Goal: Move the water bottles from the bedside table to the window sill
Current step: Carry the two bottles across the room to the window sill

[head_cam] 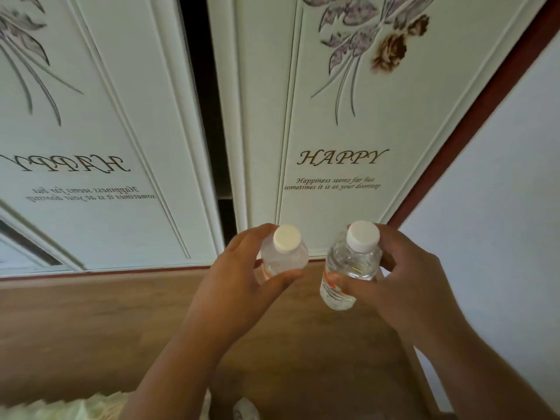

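I hold two small clear water bottles with white caps, upright, in front of me above a wooden floor. My left hand (242, 283) is wrapped around the left bottle (283, 256), fingers behind it and thumb in front. My right hand (403, 277) grips the right bottle (348, 268), which shows a red and white label low on its body. The two bottles are close together but apart. No bedside table or window sill is in view.
A white wardrobe (333, 131) with flower prints and the word HAPPY stands straight ahead; a dark gap (218, 147) separates its two doors. A pale wall (500, 192) with a red-brown frame edge is on the right. Light fabric (75, 409) lies at the bottom left.
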A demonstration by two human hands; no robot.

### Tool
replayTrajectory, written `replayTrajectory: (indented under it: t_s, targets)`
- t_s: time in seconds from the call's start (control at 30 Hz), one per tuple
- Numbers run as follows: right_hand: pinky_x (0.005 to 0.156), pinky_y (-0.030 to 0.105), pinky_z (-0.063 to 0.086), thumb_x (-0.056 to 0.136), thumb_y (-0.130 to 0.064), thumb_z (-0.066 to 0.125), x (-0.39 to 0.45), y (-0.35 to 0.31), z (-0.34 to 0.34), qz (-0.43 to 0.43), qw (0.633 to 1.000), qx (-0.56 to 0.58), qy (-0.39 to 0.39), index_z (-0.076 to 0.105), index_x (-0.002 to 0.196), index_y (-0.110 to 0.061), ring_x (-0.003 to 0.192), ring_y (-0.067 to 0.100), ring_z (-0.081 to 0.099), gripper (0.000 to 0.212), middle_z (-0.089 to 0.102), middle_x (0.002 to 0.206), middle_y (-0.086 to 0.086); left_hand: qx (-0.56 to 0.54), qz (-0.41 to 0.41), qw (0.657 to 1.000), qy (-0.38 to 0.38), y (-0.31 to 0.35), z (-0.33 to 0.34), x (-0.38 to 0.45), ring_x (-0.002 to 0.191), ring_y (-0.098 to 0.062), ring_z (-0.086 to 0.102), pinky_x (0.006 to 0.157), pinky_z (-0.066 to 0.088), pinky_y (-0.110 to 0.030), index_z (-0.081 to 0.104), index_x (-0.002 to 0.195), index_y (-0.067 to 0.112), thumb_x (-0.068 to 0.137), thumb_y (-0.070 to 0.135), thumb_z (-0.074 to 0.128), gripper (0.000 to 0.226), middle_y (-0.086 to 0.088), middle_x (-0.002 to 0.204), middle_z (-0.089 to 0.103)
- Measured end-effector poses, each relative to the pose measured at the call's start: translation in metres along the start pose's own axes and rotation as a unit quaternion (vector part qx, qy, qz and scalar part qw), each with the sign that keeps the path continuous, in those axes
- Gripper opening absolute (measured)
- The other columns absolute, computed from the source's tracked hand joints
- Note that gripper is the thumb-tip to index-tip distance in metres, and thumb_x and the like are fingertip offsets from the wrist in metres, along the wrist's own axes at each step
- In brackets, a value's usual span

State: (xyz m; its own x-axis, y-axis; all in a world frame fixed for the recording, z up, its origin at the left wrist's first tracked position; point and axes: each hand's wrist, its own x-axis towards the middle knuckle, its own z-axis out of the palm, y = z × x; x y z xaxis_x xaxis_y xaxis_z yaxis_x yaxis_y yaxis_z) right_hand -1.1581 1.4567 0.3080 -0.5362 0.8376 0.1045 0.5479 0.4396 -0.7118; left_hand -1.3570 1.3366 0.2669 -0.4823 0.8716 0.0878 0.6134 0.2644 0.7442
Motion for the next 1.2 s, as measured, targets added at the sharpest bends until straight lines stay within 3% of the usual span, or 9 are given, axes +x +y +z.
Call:
replayTrajectory:
  t_s: [0.1, 0.23, 0.37, 0.47, 0.6, 0.73, 0.87, 1.07, 1.2]
  targets:
    - [0.085, 0.022, 0.052, 0.056, -0.061, 0.087, 0.023, -0.019, 0.024, -0.013, 1.0, -0.002, -0.011, 0.056, 0.118, -0.051, 0.098, -0.008, 0.063, 0.07, 0.065, 0.104, -0.034, 0.003, -0.01, 1.0, 0.017, -0.022, -0.023, 0.016, 0.111, 0.009, 0.043, 0.085, 0.031, -0.006, 0.037, 0.141, 0.051, 0.072, 0.069, 0.069, 0.078, 0.024, 0.145, 0.047]
    - [0.087, 0.028, 0.055, 0.056, -0.066, 0.084, 0.051, -0.042, 0.058, -0.044, 0.998, -0.015, -0.051, 0.054, 0.121, -0.051, 0.1, -0.007, 0.063, 0.074, 0.064, 0.107, -0.035, -0.023, -0.04, 0.998, 0.052, -0.052, -0.053, 0.019, 0.112, 0.006, 0.048, 0.087, 0.037, -0.008, 0.039, 0.142, 0.048, 0.071, 0.066, 0.07, 0.08, 0.027, 0.139, 0.046]
    - [0.078, 0.006, 0.042, 0.059, -0.056, 0.088, 0.077, -0.069, 0.093, -0.093, 0.991, -0.01, -0.096, 0.055, 0.121, -0.046, 0.094, -0.019, 0.055, 0.071, 0.06, 0.104, -0.036, -0.044, -0.09, 0.991, 0.094, -0.082, -0.082, 0.013, 0.1, 0.011, 0.053, 0.077, 0.041, -0.004, 0.037, 0.138, 0.055, 0.069, 0.068, 0.073, 0.079, 0.033, 0.132, 0.044]
    - [0.076, 0.005, 0.04, 0.06, -0.053, 0.088, 0.096, -0.092, 0.121, -0.131, 0.982, -0.004, -0.133, 0.055, 0.122, -0.043, 0.094, -0.016, 0.057, 0.071, 0.061, 0.105, -0.032, -0.029, -0.121, 0.984, 0.13, -0.103, -0.103, 0.006, 0.106, 0.007, 0.055, 0.081, 0.045, -0.008, 0.04, 0.139, 0.052, 0.068, 0.069, 0.074, 0.081, 0.027, 0.138, 0.05]
    - [0.086, 0.019, 0.054, 0.062, -0.054, 0.088, 0.122, -0.119, 0.158, -0.172, 0.965, 0.016, -0.197, 0.058, 0.125, -0.04, 0.103, 0.0, 0.066, 0.071, 0.069, 0.114, -0.022, -0.021, -0.178, 0.965, 0.193, -0.119, -0.13, -0.005, 0.11, 0.0, 0.058, 0.087, 0.05, -0.018, 0.043, 0.141, 0.047, 0.067, 0.07, 0.072, 0.083, 0.021, 0.141, 0.053]
    - [0.083, 0.017, 0.054, 0.061, -0.058, 0.084, 0.151, -0.142, 0.192, -0.217, 0.94, 0.048, -0.26, 0.058, 0.121, -0.043, 0.103, -0.002, 0.066, 0.067, 0.068, 0.111, -0.027, -0.013, -0.227, 0.939, 0.259, -0.127, -0.147, -0.016, 0.113, -0.004, 0.062, 0.092, 0.056, -0.027, 0.045, 0.139, 0.048, 0.065, 0.07, 0.074, 0.082, 0.02, 0.139, 0.055]
    - [0.092, 0.042, 0.059, 0.061, -0.061, 0.082, 0.188, -0.166, 0.224, -0.266, 0.899, 0.069, -0.34, 0.056, 0.12, -0.044, 0.106, 0.005, 0.066, 0.067, 0.068, 0.115, -0.023, 0.011, -0.283, 0.9, 0.333, -0.125, -0.155, -0.014, 0.114, -0.006, 0.061, 0.094, 0.057, -0.029, 0.048, 0.141, 0.043, 0.068, 0.063, 0.078, 0.081, 0.018, 0.14, 0.055]
    - [0.089, 0.019, 0.051, 0.057, -0.06, 0.084, 0.25, -0.196, 0.247, -0.341, 0.84, 0.1, -0.41, 0.058, 0.123, -0.041, 0.102, -0.006, 0.064, 0.073, 0.068, 0.111, -0.025, 0.043, -0.327, 0.856, 0.399, -0.111, -0.155, 0.015, 0.113, 0.0, 0.06, 0.09, 0.054, -0.016, 0.05, 0.14, 0.043, 0.065, 0.064, 0.079, 0.083, 0.019, 0.137, 0.058]
    - [0.093, 0.024, 0.052, 0.058, -0.058, 0.083, 0.281, -0.204, 0.259, -0.379, 0.808, 0.116, -0.437, 0.058, 0.125, -0.039, 0.107, 0.003, 0.065, 0.075, 0.068, 0.117, -0.019, 0.057, -0.351, 0.823, 0.443, -0.097, -0.147, 0.038, 0.106, 0.01, 0.057, 0.08, 0.043, 0.003, 0.052, 0.135, 0.044, 0.06, 0.066, 0.075, 0.081, 0.024, 0.13, 0.058]
